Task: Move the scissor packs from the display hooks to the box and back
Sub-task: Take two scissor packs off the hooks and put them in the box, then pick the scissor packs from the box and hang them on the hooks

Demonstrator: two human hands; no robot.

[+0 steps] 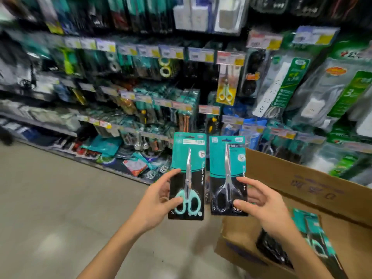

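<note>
My left hand (159,200) grips a teal-and-black scissor pack (188,158) with mint-handled scissors, held upright by its lower left edge. My right hand (259,206) holds a second scissor pack (226,158) with dark-handled scissors, upright beside the first. Both packs hang in the air in front of the display hooks (181,109). An open cardboard box (302,178) stands at the lower right, with more scissor packs (314,234) lying inside it, partly hidden by my right forearm.
The display wall (141,81) is packed with hanging tools and price tags. A yellow pack of small scissors (226,87) hangs at centre right, and power-strip packs (281,85) hang further right. Grey floor (50,198) spreads to the left.
</note>
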